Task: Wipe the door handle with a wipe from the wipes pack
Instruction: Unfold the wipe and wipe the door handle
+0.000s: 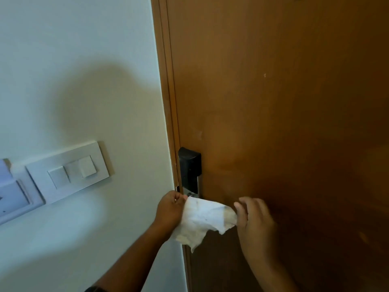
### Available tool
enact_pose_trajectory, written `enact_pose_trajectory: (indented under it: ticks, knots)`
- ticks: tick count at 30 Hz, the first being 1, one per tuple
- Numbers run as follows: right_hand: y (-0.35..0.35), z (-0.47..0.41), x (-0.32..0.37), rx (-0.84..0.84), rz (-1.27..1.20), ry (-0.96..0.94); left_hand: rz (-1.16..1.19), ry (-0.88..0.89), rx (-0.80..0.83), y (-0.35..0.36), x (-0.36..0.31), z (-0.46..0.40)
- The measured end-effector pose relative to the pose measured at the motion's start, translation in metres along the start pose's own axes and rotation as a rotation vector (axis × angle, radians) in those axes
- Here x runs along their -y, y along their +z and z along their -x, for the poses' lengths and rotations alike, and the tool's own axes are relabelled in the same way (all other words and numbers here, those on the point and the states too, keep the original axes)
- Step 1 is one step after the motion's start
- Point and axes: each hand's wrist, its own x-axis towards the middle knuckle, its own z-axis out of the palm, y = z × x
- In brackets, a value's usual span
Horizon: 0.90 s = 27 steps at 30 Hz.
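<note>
A white wipe (pixel 202 220) with a few dark smudges is stretched between my two hands, just below the black and silver lock plate (pixel 190 171) on the brown door. My left hand (pixel 169 209) pinches the wipe's left end beside the door edge. My right hand (pixel 253 218) grips its right end. The wipe drapes over the spot where the door handle sits, so the handle itself is hidden. The wipes pack is not in view.
The brown wooden door (pixel 284 102) fills the right side, with its frame (pixel 166 91) running down the middle. On the pale wall to the left is a white switch panel (pixel 69 171) and part of another fitting (pixel 10 197).
</note>
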Motion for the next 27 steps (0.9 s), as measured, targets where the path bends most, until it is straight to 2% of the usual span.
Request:
enact_pose_trajectory:
  ticks: [3, 5, 6, 8, 11, 15, 19, 21, 24, 27]
  knots:
    - [0.029, 0.023, 0.037, 0.135, 0.093, -0.261, 0.019, -0.028, -0.001, 0.006, 0.011, -0.018]
    - [0.054, 0.036, 0.058, 0.284, 0.157, -0.331, 0.057, -0.031, 0.016, 0.009, 0.014, -0.026]
    - [0.063, 0.037, 0.064, 0.351, 0.197, -0.318, 0.058, -0.017, 0.029, 0.009, 0.015, -0.029]
    - [0.073, 0.031, 0.068, 0.452, 0.297, -0.28, -0.099, 0.08, 0.016, 0.003, 0.018, -0.031]
    - [0.078, 0.018, 0.071, 0.496, 0.399, -0.284, -0.334, 0.371, -0.155, -0.021, 0.013, -0.034]
    - [0.087, 0.007, 0.072, 0.463, 0.428, -0.202, -0.404, 0.688, -0.279, -0.042, -0.025, -0.045]
    - [0.104, -0.003, 0.084, 0.59, 0.484, -0.189, -0.465, 0.911, -0.301, -0.051, -0.084, -0.071]
    - [0.114, -0.009, 0.09, 0.676, 0.486, -0.108, -0.541, 1.033, -0.321, -0.049, -0.111, -0.088]
    - [0.137, -0.014, 0.098, 0.52, 0.341, 0.054, -0.65, 1.186, -0.348, -0.041, -0.138, -0.114]
    - [0.154, -0.021, 0.103, 0.526, 0.318, 0.144, -0.68, 1.248, -0.357, -0.029, -0.145, -0.128]
